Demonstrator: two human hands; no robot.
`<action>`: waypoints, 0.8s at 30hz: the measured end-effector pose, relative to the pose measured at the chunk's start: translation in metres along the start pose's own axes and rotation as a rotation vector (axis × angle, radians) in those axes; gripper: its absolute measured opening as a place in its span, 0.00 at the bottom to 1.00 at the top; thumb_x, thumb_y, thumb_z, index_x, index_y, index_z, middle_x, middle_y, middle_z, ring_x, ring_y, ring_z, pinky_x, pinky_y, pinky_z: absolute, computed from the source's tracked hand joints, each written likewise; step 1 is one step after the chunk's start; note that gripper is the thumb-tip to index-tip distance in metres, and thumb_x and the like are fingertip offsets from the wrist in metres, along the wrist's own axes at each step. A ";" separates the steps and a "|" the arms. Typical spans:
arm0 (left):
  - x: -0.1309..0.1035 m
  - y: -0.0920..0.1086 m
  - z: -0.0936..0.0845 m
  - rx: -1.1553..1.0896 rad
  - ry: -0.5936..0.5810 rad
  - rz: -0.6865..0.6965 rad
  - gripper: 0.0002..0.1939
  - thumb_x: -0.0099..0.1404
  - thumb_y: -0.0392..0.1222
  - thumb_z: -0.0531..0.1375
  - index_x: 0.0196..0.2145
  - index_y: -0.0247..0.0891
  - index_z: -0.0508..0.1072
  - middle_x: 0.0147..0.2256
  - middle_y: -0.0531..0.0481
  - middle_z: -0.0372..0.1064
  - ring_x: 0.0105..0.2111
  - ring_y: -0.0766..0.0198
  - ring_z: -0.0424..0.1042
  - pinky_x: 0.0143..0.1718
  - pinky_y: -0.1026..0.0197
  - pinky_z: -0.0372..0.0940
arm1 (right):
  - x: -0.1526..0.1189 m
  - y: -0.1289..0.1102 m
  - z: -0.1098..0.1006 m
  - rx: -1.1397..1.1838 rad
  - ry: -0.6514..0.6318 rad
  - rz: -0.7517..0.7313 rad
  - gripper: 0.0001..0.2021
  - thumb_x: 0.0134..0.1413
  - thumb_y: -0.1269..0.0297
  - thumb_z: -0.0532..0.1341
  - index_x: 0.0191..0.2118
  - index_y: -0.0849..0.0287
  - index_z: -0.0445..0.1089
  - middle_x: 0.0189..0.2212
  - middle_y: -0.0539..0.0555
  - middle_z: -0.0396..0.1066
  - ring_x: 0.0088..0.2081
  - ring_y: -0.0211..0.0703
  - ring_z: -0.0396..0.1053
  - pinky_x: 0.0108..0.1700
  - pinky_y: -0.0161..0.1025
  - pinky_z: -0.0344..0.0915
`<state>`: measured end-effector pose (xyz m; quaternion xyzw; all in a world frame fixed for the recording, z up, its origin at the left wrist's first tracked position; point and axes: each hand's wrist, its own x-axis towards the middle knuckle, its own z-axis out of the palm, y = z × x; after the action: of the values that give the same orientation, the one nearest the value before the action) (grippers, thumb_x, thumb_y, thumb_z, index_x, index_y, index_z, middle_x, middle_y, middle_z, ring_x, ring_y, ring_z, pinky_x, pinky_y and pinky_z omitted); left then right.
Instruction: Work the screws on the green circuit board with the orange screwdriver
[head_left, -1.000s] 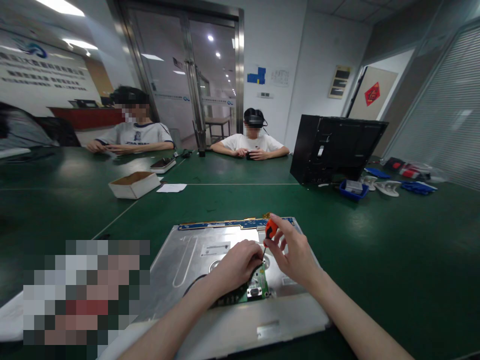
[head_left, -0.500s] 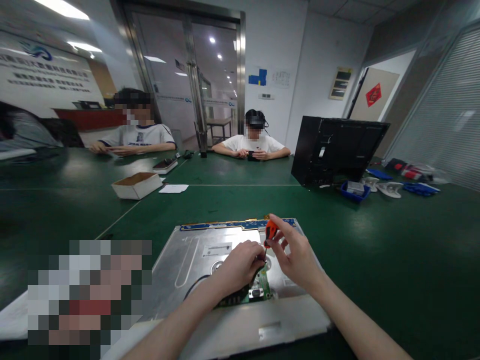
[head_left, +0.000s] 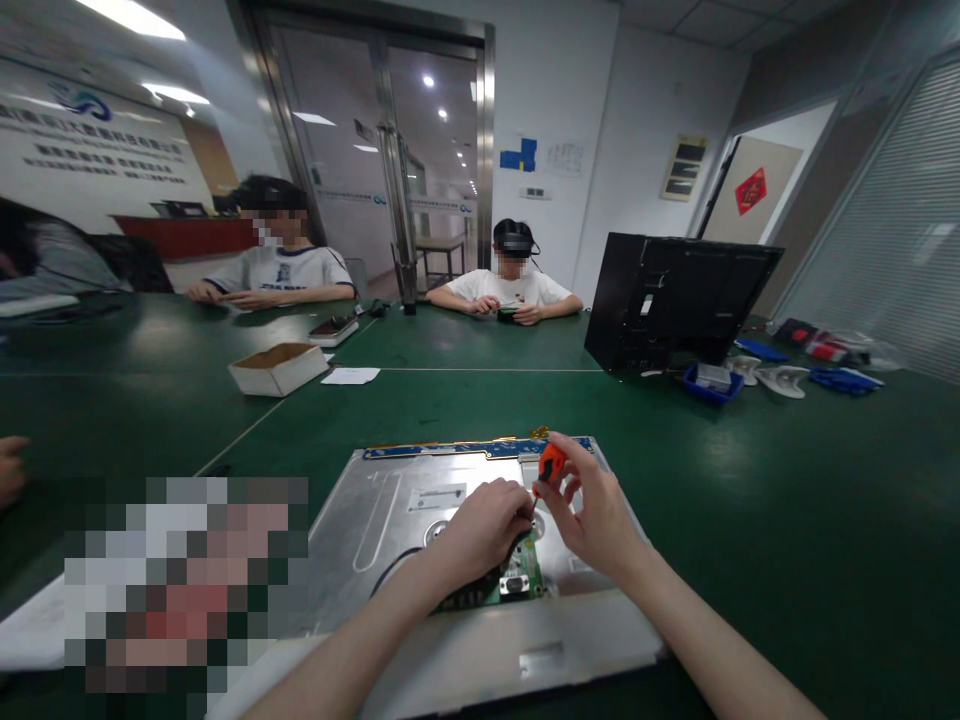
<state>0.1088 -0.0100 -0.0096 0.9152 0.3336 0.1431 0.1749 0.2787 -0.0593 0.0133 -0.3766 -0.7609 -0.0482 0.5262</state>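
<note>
My right hand [head_left: 596, 510] grips the handle of an orange-and-black screwdriver [head_left: 552, 464], its shaft slanting down to the left. The tip meets a green circuit board [head_left: 534, 565] on the metal back of a display panel [head_left: 360, 590] lying flat. My left hand [head_left: 484, 525] is closed beside the shaft, fingertips pinched close to the tip; what they hold, if anything, is hidden. Part of the board is covered by this hand. A blue circuit strip [head_left: 457, 452] runs along the panel's far edge, and a dark cable [head_left: 394, 570] curves out left of my wrist.
Beyond the panel stand a white box [head_left: 277, 372], a paper [head_left: 351, 376] and a black monitor casing [head_left: 675, 300]. A blue tray [head_left: 711, 385] and blue gloves [head_left: 844, 380] lie to the right. Two people sit across the green table; another person's hand [head_left: 11, 470] shows at the left edge.
The screwdriver handle has tilted slightly to the right, with my right hand's fingers shifting along. My left hand stays at the tip. Another person's hand has appeared at the left edge.
</note>
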 end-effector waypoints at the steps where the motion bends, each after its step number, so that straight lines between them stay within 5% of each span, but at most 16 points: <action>1: 0.000 0.000 0.000 0.006 0.002 0.001 0.04 0.65 0.30 0.59 0.36 0.36 0.72 0.39 0.45 0.75 0.41 0.54 0.72 0.43 0.54 0.65 | 0.000 0.000 0.000 -0.003 -0.004 0.003 0.25 0.64 0.71 0.55 0.64 0.53 0.52 0.33 0.51 0.72 0.24 0.38 0.70 0.23 0.32 0.68; 24: -0.003 -0.005 0.000 -0.112 0.025 0.061 0.06 0.64 0.28 0.58 0.36 0.36 0.72 0.38 0.46 0.74 0.40 0.56 0.71 0.44 0.55 0.65 | -0.002 0.005 0.000 -0.061 -0.050 0.025 0.28 0.64 0.70 0.56 0.66 0.54 0.48 0.29 0.49 0.72 0.22 0.38 0.69 0.22 0.32 0.67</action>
<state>0.1034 -0.0083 -0.0127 0.9118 0.2992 0.1783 0.2174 0.2815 -0.0569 0.0101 -0.4028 -0.7673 -0.0554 0.4960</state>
